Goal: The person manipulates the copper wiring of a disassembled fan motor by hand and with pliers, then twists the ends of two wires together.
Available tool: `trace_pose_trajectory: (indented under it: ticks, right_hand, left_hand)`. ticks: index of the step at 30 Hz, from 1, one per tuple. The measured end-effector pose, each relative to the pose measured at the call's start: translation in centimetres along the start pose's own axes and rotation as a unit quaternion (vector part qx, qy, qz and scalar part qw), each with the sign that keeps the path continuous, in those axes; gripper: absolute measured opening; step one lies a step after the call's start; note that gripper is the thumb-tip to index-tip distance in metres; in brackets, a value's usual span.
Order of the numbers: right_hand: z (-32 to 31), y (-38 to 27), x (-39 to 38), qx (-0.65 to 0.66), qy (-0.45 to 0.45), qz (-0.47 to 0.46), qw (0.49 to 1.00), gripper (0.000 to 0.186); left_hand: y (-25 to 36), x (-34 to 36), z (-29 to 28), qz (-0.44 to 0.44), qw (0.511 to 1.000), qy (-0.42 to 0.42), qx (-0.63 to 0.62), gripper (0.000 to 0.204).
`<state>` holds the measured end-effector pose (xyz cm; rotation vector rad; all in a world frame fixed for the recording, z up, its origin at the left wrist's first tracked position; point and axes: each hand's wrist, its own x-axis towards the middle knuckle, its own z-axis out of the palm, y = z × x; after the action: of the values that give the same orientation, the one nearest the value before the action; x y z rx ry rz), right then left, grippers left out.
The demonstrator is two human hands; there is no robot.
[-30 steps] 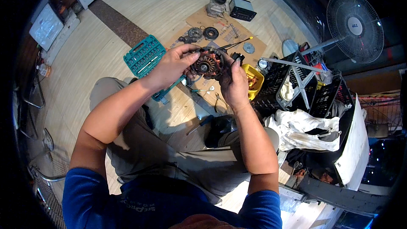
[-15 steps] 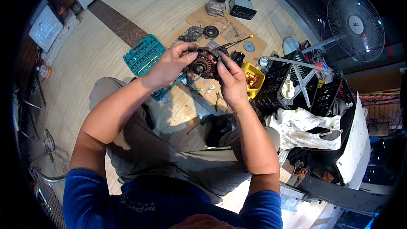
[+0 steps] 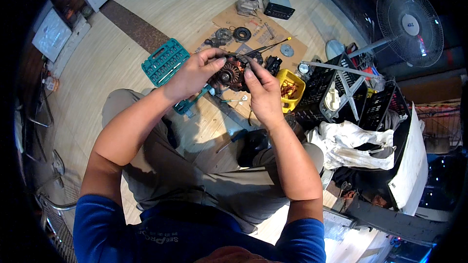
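Between both hands I hold a round alternator part (image 3: pixel 229 75) with copper windings and a finned centre, above the floor in front of my knees. My left hand (image 3: pixel 195 74) grips its left edge, thumb on the near face and fingers behind. At the right edge my right hand (image 3: pixel 265 96) closes on it, its thumb pressed near the rim. A flat cardboard sheet (image 3: pixel 297 36) lies beneath, carrying a black ring-shaped pulley (image 3: pixel 242 34), a metal disc (image 3: pixel 287 50) and other dark parts. The fingertips behind the part are partly hidden.
A teal socket set case (image 3: pixel 165 61) lies opened at the left. To the right stand a yellow container (image 3: pixel 292 103) of small brass-coloured parts, black crates (image 3: pixel 317 92), a white cloth (image 3: pixel 336 141) and a standing fan (image 3: pixel 409 24). A screwdriver (image 3: pixel 239 135) lies near my foot.
The held part has tipped slightly in my hands, and my right thumb has shifted a little left along its rim. My left hand stays nearly in place.
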<state>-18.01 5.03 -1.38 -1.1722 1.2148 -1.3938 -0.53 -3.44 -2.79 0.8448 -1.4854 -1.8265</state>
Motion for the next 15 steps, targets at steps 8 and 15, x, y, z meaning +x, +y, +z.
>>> trace_pose_trajectory:
  ticks: [8, 15]
  right_hand:
    - [0.2, -0.2, -0.5, -0.083, 0.014, -0.023, 0.996, 0.036]
    - [-0.6, 0.4, -0.6, -0.126, 0.011, -0.016, 0.992, 0.035]
  left_hand:
    - [1.9, -0.3, 0.2, 0.061, 0.967, 0.021, 0.245, 0.031]
    - [2.4, -0.3, 0.2, 0.104, 0.943, -0.003, 0.316, 0.030]
